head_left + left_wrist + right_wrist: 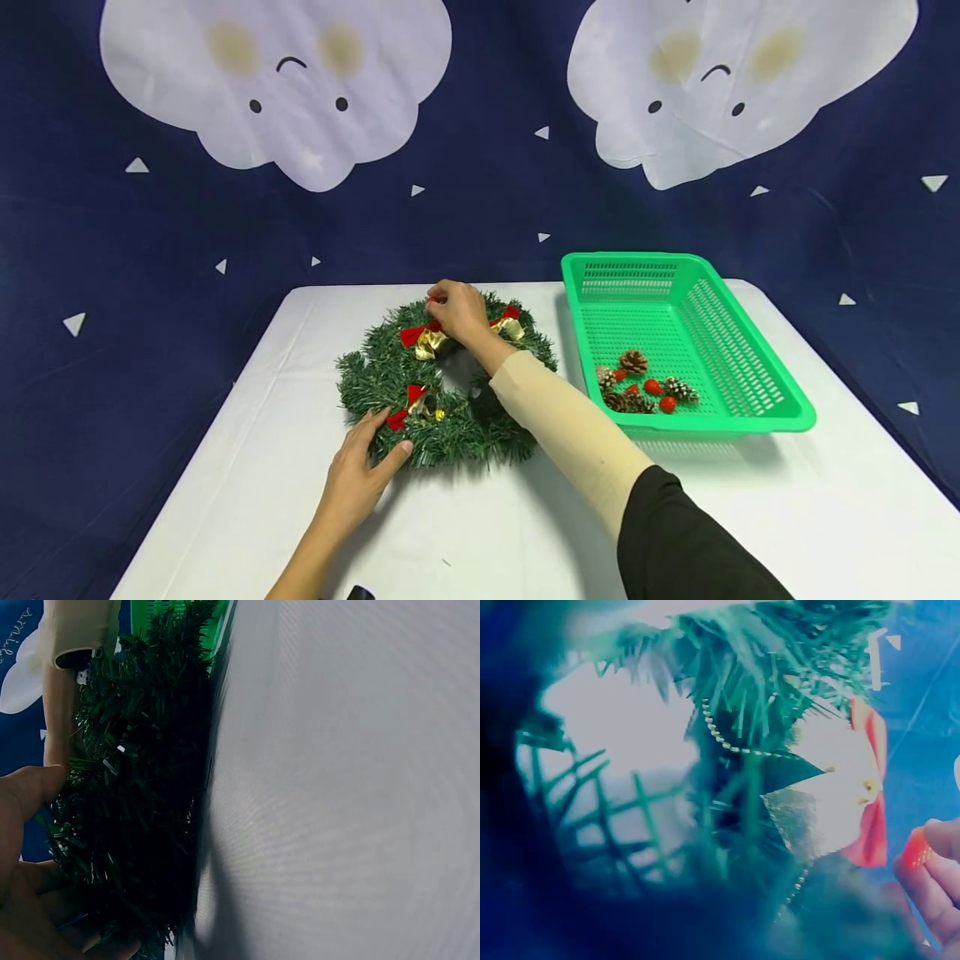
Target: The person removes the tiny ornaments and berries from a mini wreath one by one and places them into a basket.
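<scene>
A green tinsel wreath [465, 437] lies on the table. Over its far side is my right hand [459, 310], its thumb and fingertips pinching a small red berry [916, 851] with pale dots. Close by, a gold ornament [825, 772] with a red bow sits on the wreath; another gold ornament [512, 328] is right of the hand. Along the near left edge my left hand [356, 471] rests on the greenery, fingers extended and thumb spread apart. Beside its fingertips lies a red bow [397, 421] with gold trim. In the left wrist view, greenery hides some fingertips.
To the right stands a green plastic basket [738, 425], holding several pine cones [633, 362] and red berries [667, 404] at its near left corner. A white cloth covers the table [247, 467]. Behind it hangs a dark blue curtain [487, 217] with clouds.
</scene>
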### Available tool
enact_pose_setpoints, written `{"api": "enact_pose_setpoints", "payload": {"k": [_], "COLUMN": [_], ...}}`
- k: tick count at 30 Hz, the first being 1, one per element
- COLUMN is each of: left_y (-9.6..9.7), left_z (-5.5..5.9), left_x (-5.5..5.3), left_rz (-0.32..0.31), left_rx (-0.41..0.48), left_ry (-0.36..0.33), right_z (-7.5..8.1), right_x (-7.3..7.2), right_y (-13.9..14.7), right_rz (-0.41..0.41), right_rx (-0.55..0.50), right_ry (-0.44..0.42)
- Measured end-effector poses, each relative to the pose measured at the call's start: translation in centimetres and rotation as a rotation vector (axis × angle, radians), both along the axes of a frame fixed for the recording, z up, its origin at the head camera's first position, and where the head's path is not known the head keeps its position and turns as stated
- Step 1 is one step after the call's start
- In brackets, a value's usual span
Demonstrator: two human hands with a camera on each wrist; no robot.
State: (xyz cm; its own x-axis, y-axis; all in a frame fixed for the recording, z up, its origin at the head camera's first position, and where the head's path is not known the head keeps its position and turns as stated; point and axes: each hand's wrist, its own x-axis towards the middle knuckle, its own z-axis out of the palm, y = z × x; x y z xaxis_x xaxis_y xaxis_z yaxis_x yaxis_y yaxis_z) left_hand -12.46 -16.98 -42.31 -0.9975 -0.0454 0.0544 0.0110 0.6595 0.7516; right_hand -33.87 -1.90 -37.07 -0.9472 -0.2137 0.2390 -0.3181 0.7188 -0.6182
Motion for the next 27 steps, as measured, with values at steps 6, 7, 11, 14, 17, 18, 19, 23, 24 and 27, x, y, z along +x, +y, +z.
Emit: {"api": "enact_pose_setpoints", "payload": {"k": [6, 7, 11, 14, 17, 18, 19, 23, 24, 27], "left_y": [-0.2, -0.2, -0.3, -0.2, -0.2, -0.2, -0.2, -0.2, -0.2, -0.1], "left_z": [0.1, 0.1, 0.0, 0.0, 0.0, 0.0, 0.0, 0.0, 0.1, 0.1], "left_x": [0.3, 0.3, 0.2, 0.2, 0.2, 0.2, 0.2, 0.1, 0.1, 0.1], "left_rz": [0.004, 0.004, 0.000, -0.002, -0.002, -0.003, -0.004, -0.008, -0.009, -0.012], "left_rx": [-0.002, -0.002, 0.003, 0.002, 0.001, 0.000, 0.000, -0.003, -0.003, -0.002], "left_ry": [-0.017, -0.018, -0.009, -0.007, -0.010, -0.010, -0.009, -0.004, -0.003, -0.008], "right_z": [0.7, 0.8, 1.1, 1.2, 1.4, 1.4, 1.5, 1.7, 1.8, 2.2], "right_x": [0.5, 0.6, 1.1, 1.5, 2.0, 2.1, 2.3, 2.9, 3.1, 3.8], "right_y": [0.4, 0.4, 0.8, 1.1, 1.6, 1.7, 1.9, 2.6, 2.7, 3.2], "right_rz": [0.012, 0.019, 0.030, 0.027, 0.022, 0.020, 0.020, 0.017, 0.018, 0.018], "right_rx": [-0.074, -0.088, -0.122, -0.150, -0.189, -0.206, -0.222, -0.269, -0.280, -0.307], "right_ry": [-0.039, -0.044, -0.059, -0.079, -0.095, -0.096, -0.095, -0.085, -0.084, -0.086]}}
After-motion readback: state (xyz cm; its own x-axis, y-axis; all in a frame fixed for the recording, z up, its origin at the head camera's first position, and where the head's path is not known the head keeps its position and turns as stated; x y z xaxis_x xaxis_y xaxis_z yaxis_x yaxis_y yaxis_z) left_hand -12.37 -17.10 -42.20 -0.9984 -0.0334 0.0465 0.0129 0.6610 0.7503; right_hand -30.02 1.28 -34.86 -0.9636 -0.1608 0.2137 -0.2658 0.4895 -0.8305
